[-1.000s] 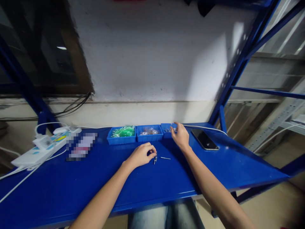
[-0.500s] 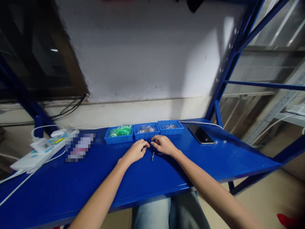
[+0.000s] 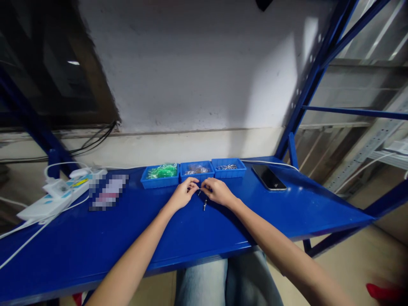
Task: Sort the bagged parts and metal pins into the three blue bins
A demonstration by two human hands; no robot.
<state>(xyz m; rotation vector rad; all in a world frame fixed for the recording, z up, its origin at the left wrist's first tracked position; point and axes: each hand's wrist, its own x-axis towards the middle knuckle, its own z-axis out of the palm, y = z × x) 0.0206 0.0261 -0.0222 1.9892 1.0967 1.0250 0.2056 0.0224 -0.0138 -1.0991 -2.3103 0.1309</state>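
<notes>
My left hand (image 3: pixel 183 194) and my right hand (image 3: pixel 217 191) meet fingertip to fingertip over the blue table (image 3: pixel 127 238), just in front of the middle bin. Both pinch a small thin metal part (image 3: pixel 199 190) between them; it is too small to name. A short metal pin (image 3: pixel 204 205) lies on the table just below my right fingers. Behind my hands stand three small blue bins: one with green parts (image 3: pixel 160 172), one with clear bagged parts (image 3: pixel 196 170), one with metal pieces (image 3: pixel 228 167).
A dark phone (image 3: pixel 268 177) lies right of the bins with a white cable behind it. A white power strip (image 3: pixel 55 194) with plugs and cords sits at the far left, a blurred packet (image 3: pixel 107 192) beside it. Blue rack posts rise at right.
My right hand came back from the right-hand bin to the middle and joined my left hand. Both hands shifted slightly toward the bins; the loose pin stayed on the table.
</notes>
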